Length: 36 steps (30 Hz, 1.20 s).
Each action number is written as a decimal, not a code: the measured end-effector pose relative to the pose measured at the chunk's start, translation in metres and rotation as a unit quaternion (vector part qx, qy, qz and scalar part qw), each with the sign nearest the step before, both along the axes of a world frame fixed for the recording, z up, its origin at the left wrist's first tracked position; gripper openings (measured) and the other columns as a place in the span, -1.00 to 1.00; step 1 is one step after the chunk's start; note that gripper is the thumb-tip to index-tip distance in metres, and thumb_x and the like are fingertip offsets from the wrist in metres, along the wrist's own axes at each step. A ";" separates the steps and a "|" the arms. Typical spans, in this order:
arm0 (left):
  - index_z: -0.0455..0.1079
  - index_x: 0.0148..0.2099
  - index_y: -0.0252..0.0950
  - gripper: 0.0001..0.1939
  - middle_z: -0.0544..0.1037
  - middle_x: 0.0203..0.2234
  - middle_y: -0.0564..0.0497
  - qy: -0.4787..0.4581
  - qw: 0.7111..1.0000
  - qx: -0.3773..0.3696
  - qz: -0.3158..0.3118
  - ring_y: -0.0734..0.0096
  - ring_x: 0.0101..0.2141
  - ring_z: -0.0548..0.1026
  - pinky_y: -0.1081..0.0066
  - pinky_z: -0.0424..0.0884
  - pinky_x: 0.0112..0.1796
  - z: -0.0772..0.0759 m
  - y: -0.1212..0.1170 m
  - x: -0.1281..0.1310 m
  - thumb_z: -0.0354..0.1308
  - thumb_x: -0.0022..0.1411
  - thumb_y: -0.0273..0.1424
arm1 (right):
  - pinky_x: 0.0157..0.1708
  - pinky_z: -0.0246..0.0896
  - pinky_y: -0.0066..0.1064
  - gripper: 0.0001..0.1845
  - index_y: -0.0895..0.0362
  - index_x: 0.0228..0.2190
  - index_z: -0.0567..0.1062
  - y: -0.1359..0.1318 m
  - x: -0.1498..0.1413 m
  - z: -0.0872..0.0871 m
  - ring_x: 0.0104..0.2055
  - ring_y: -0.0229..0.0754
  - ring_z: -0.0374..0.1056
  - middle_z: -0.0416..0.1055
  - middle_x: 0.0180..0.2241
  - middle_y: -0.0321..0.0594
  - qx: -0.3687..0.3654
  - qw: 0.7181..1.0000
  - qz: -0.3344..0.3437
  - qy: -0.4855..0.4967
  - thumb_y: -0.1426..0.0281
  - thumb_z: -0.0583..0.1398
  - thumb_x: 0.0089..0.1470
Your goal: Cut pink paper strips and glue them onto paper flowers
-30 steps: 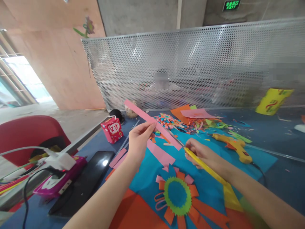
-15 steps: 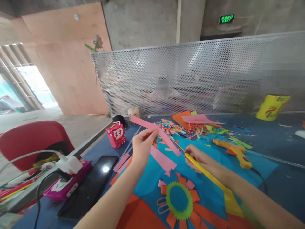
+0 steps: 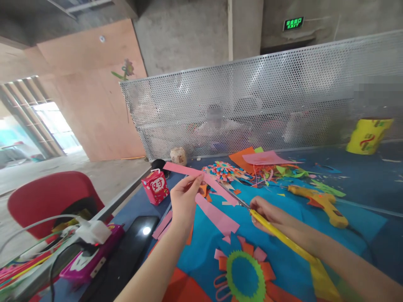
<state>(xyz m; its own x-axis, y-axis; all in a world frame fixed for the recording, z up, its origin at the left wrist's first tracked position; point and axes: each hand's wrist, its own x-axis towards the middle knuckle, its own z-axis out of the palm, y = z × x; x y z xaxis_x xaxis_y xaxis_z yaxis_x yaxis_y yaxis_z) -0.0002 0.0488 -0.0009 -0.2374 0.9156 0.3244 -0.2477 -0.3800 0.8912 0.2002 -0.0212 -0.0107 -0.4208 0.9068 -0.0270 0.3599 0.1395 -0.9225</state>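
My left hand pinches a pink paper strip above the work surface. In my right hand are scissors with metal blades and a yellow handle part; the blades lie along the strip's right portion. Whether they are cutting I cannot tell. Below, a wider pink paper piece rests on a blue sheet. Nearer to me lies a paper flower with a blue centre, a green fringed ring and orange and pink petals. Its lower edge is cut off by the frame.
A yellow glue gun lies at right, near colourful paper scraps and a layered paper flower. At left stand a red drink carton, a black phone and a purple power strip. A perforated metal screen closes the back.
The view has shifted slightly. My left hand and the pink strip sit a little further left and lower, and the right hand with the scissors a little further right. Both grips stay the same.
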 end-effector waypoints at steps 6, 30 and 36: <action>0.47 -0.47 -0.35 -0.87 0.46 -0.65 0.07 0.007 1.000 -0.001 -0.008 0.61 -0.66 0.33 0.53 0.27 -0.59 -0.001 -0.001 0.001 0.27 -0.15 -0.40 | -0.48 -0.08 -0.50 -0.69 0.09 -0.43 0.07 0.004 0.000 -0.007 -0.46 -0.33 -0.14 -0.05 -0.49 -0.42 -0.008 1.000 -0.010 -0.001 0.12 0.01 0.06; 0.45 -0.50 -0.36 -0.87 0.46 -0.64 0.05 0.029 1.000 -0.011 -0.002 0.59 -0.66 0.33 0.51 0.29 -0.58 -0.001 -0.003 0.002 0.25 -0.13 -0.38 | -0.62 -0.13 -0.52 -0.72 0.08 -0.46 0.05 0.002 -0.002 -0.006 -0.57 -0.37 -0.14 -0.02 -0.54 -0.43 -0.029 0.999 -0.011 0.040 0.18 0.02 0.06; 0.46 -0.47 -0.36 -0.86 0.46 -0.62 0.04 0.027 1.000 -0.010 -0.001 0.58 -0.62 0.34 0.53 0.29 -0.58 0.000 -0.003 0.002 0.26 -0.14 -0.38 | -0.61 -0.11 -0.52 -0.74 0.08 -0.46 0.05 0.002 -0.002 -0.003 -0.57 -0.38 -0.14 -0.02 -0.54 -0.43 -0.027 0.999 -0.017 0.021 0.20 0.02 0.05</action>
<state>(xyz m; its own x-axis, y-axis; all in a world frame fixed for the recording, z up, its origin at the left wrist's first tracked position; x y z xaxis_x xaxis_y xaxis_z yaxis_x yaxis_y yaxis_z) 0.0023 0.0456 -0.0012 -0.2173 0.9230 0.3176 -0.2002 -0.3606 0.9110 0.1983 -0.0190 -0.0136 -0.3922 0.9180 -0.0592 0.3234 0.0774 -0.9431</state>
